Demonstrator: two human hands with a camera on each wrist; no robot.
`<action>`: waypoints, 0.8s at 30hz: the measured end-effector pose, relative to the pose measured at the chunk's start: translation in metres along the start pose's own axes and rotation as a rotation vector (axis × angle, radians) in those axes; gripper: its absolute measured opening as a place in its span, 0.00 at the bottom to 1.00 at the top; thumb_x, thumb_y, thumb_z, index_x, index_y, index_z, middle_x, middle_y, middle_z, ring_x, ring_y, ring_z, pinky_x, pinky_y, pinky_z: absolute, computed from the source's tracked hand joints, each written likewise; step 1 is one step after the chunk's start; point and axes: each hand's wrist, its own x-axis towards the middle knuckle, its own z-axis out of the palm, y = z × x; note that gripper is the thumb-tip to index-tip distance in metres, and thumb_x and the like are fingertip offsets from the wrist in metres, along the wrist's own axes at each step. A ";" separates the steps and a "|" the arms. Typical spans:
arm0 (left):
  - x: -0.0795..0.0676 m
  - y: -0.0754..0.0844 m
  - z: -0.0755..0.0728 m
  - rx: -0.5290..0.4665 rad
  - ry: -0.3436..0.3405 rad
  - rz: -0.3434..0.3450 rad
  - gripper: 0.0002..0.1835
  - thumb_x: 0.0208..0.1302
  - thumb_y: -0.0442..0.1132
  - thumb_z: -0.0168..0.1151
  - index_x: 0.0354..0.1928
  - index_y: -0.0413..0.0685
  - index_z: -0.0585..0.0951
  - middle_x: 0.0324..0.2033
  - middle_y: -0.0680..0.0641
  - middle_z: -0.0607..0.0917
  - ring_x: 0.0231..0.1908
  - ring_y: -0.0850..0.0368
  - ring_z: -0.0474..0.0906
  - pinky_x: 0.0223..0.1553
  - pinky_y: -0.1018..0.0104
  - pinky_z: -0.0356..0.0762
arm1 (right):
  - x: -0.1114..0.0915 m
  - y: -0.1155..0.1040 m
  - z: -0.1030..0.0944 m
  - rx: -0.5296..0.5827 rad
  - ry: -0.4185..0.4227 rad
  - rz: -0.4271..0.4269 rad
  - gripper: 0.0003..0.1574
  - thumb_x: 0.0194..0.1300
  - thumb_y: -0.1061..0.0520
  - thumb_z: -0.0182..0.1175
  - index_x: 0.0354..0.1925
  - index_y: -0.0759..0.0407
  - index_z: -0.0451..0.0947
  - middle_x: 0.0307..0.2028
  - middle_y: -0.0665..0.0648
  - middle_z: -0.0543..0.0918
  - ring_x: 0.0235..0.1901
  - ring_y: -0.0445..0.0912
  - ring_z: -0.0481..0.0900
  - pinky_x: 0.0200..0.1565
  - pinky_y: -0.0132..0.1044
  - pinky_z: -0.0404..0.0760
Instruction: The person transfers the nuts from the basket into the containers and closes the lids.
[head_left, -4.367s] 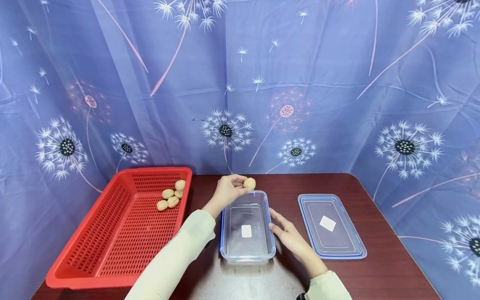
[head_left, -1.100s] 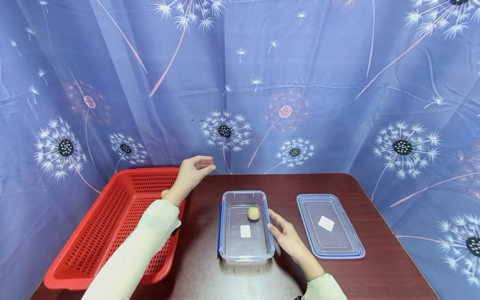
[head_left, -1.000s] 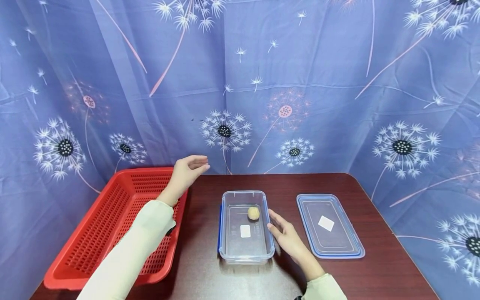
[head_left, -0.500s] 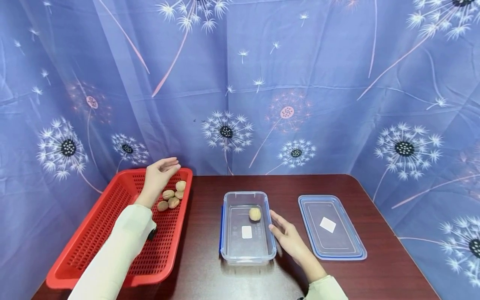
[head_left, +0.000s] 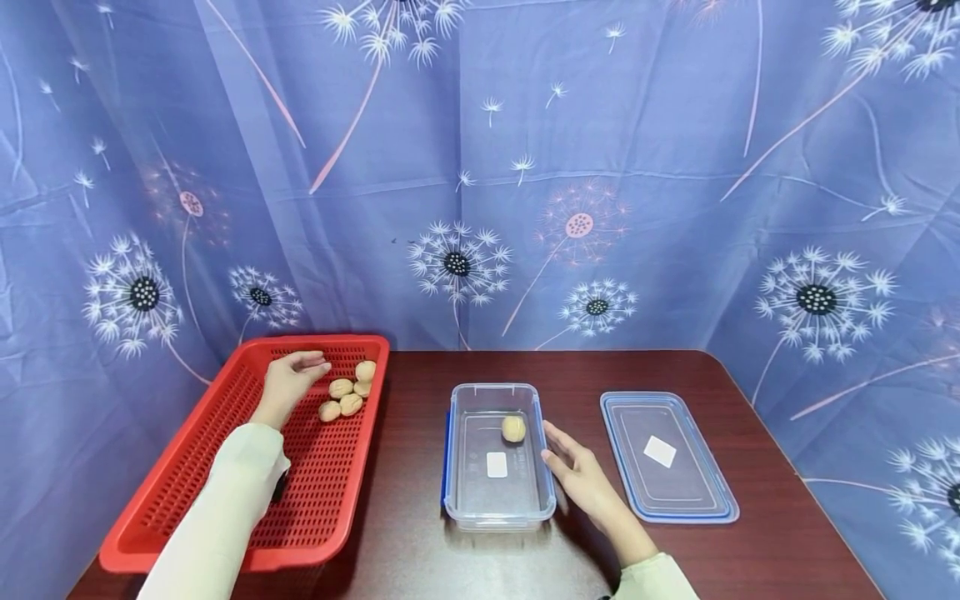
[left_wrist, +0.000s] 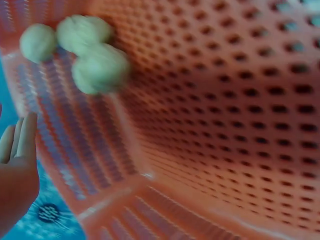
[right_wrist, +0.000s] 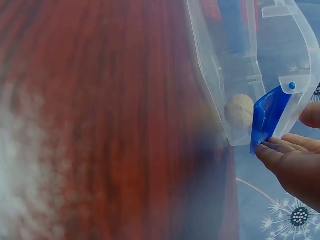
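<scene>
My left hand [head_left: 291, 385] hovers over the back of the red plastic basket [head_left: 347, 500], its fingers loosely extended and holding nothing. Just to its right, several walnuts [head_left: 350, 405] lie bunched against the basket's right side; the left wrist view shows some of these walnuts [left_wrist: 100, 67] beyond the hand. A clear plastic food container [head_left: 491, 510] stands lidless on the table with a single walnut [head_left: 513, 428] inside, towards the back right. My right hand [head_left: 585, 479] rests against the container's right wall, fingertips at a blue latch flap [right_wrist: 270, 116] in the right wrist view.
Right of the container, a clear lid [head_left: 670, 457] with a blue seal and a white label lies flat on the dark red wooden table [head_left: 420, 467]. A blue dandelion-print curtain [head_left: 510, 208] hangs behind and at both sides.
A walnut that my left hand held over the container now lies inside it. That hand has moved left and lowered over the basket. My right hand has stayed at the container's side.
</scene>
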 end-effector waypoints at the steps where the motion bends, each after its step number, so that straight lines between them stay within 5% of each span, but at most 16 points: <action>1: 0.000 -0.005 -0.001 0.004 -0.009 -0.008 0.24 0.68 0.39 0.59 0.62 0.33 0.72 0.55 0.33 0.78 0.56 0.42 0.75 0.55 0.52 0.73 | 0.000 0.000 0.000 0.000 -0.001 -0.003 0.30 0.70 0.67 0.51 0.68 0.71 0.60 0.67 0.68 0.64 0.67 0.58 0.61 0.65 0.47 0.61; 8: 0.000 -0.031 -0.010 0.008 -0.055 -0.060 0.24 0.65 0.37 0.62 0.58 0.28 0.74 0.42 0.41 0.86 0.44 0.54 0.81 0.56 0.49 0.71 | 0.000 0.000 0.000 -0.002 -0.005 0.008 0.30 0.70 0.66 0.52 0.68 0.70 0.60 0.67 0.67 0.65 0.68 0.57 0.60 0.65 0.46 0.61; 14: -0.002 -0.041 -0.011 0.076 -0.141 -0.038 0.26 0.63 0.39 0.64 0.56 0.25 0.74 0.45 0.33 0.83 0.50 0.38 0.77 0.52 0.48 0.73 | 0.001 -0.002 -0.001 -0.002 -0.001 -0.008 0.31 0.70 0.66 0.52 0.68 0.71 0.60 0.67 0.68 0.65 0.67 0.58 0.61 0.65 0.48 0.60; 24: -0.003 -0.048 -0.005 0.162 -0.254 -0.097 0.25 0.59 0.38 0.68 0.53 0.24 0.76 0.41 0.34 0.84 0.45 0.40 0.79 0.47 0.48 0.76 | 0.001 -0.001 0.000 0.004 -0.013 0.006 0.31 0.71 0.66 0.51 0.69 0.71 0.59 0.67 0.67 0.64 0.68 0.57 0.60 0.65 0.47 0.60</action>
